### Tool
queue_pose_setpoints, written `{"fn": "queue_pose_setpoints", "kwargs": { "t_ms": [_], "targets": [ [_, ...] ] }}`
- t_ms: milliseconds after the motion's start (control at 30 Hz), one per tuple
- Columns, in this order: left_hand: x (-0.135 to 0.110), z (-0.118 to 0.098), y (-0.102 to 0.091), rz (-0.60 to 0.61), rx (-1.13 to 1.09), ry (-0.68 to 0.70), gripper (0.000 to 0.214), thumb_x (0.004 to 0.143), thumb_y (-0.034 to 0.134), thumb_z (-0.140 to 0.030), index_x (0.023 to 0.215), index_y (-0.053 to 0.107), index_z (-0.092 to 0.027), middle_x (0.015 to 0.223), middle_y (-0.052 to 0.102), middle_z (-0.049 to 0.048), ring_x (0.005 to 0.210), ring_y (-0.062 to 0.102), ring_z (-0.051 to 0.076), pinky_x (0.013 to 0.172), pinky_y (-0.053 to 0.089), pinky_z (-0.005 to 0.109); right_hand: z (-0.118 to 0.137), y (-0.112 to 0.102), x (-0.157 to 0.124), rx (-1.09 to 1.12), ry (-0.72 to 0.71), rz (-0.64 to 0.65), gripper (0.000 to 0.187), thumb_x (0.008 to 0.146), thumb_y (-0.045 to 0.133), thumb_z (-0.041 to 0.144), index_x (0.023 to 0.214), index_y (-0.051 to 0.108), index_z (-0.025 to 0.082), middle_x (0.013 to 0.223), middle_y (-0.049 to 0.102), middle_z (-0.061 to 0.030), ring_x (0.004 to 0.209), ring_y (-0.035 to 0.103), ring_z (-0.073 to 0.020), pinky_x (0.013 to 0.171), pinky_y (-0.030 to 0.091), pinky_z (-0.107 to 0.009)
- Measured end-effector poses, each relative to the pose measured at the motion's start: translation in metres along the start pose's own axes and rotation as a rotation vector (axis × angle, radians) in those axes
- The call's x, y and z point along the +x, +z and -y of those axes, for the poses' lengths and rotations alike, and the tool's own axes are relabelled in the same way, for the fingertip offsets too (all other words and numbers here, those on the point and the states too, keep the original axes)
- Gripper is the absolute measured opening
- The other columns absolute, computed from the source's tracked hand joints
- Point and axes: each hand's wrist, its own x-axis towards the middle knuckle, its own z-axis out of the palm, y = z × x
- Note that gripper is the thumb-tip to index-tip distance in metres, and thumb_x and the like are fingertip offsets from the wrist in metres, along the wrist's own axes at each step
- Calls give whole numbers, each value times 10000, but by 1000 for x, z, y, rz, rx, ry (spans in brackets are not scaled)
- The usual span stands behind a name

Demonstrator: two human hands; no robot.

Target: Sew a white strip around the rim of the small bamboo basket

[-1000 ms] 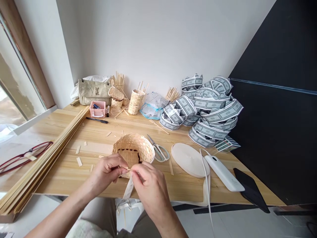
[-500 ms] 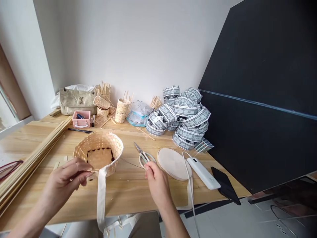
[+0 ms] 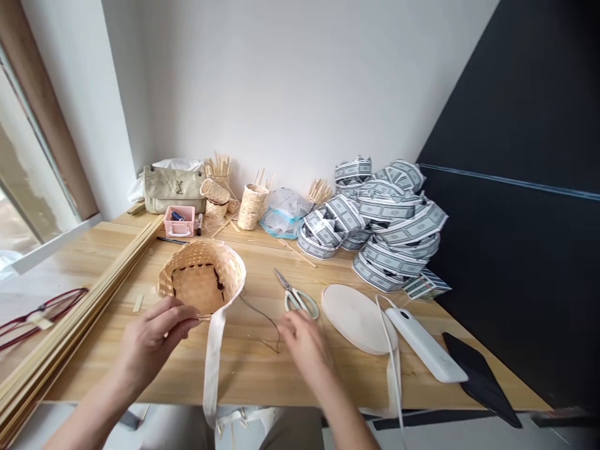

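Observation:
A woven bamboo basket [image 3: 199, 287] tilts toward me on the table, with dark stitching around its base. My left hand [image 3: 162, 331] pinches its near rim between thumb and fingers. White fabric tape [image 3: 214, 362] runs along the right side of the rim and hangs past the table's front edge. A thin dark thread [image 3: 260, 311] trails from the basket and lies slack on the wood. My right hand [image 3: 304, 340], its fingers loosely bent and apart, is at the handles of the scissors [image 3: 300, 300]; whether it touches them is hidden.
A roll of white tape [image 3: 359, 319], a white power bank [image 3: 426, 344] with cable and a black tablet-like slab [image 3: 480, 378] lie right. Bamboo strips [image 3: 89, 294] run along the left. Behind stand a pink box [image 3: 179, 222], a handbag [image 3: 173, 189], small baskets [image 3: 252, 206] and patterned coils [image 3: 394, 219].
My right hand has let go of the thread, which now lies loose, and has moved to the scissors' handles. My left hand still grips the basket. The view has shifted left.

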Motion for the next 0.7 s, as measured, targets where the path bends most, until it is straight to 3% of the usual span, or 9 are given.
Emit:
{"fn": "queue_pose_setpoints", "kwargs": {
  "t_ms": [67,167,267,333,433,500,533,600,700],
  "targets": [
    [0,-1,0,-6,-27,13,103,808,546,-136,776,634,-178,620,593,-19,480,576,72,445,442,125,-15,-9,17,-25,36,-21,143,811,506,124,837,633,186,897,603,-70,767,567,-187,665,392,-271],
    [-1,-2,0,1,-87,8,95,802,558,-104,792,624,-172,624,571,-19,478,563,70,452,447,131,-35,-14,41,-35,61,-13,135,735,543,62,731,627,167,795,604,-73,728,566,-198,627,383,-271],
    [-1,-3,-1,42,-236,-47,86,809,555,-99,805,611,-166,660,564,-14,453,553,58,440,453,130,-37,-21,53,-8,43,-33,123,691,572,54,665,612,168,734,599,-55,689,564,-191,594,381,-262],
    [-1,-4,0,74,-328,-94,87,816,550,-107,786,608,-164,655,551,-17,438,546,55,428,451,129,-23,-33,50,29,10,-91,111,750,535,95,718,618,162,795,606,-67,729,568,-190,622,401,-268],
    [1,-6,2,110,-330,-129,106,822,547,-132,747,614,-164,625,538,-21,427,529,58,422,443,140,21,-56,31,130,-132,-116,128,830,501,192,828,629,190,869,617,-37,756,573,-155,661,437,-244],
    [2,-8,3,114,-259,-126,108,822,547,-150,742,617,-169,614,540,-23,429,522,62,428,436,148,56,-65,14,277,-414,-50,121,797,568,174,889,637,212,921,622,-18,801,572,-149,700,451,-236],
    [3,-9,4,111,-221,-119,105,823,546,-157,747,617,-171,614,542,-23,432,519,63,433,433,150,72,-66,7,316,-548,-23,164,772,611,148,922,634,209,937,623,-19,860,563,-163,765,446,-257],
    [3,-12,6,113,-164,-93,102,828,539,-164,761,614,-177,616,545,-26,439,512,63,439,425,151,96,-62,-3,302,-645,-5,230,728,647,78,931,629,185,910,624,-32,878,549,-185,779,440,-289],
    [2,-15,9,130,-130,-79,90,832,525,-159,776,590,-185,608,550,-35,442,506,65,437,407,150,108,-46,-7,265,-614,47,146,733,634,45,789,623,180,783,613,-14,790,545,-172,690,431,-270]
  ]
}}
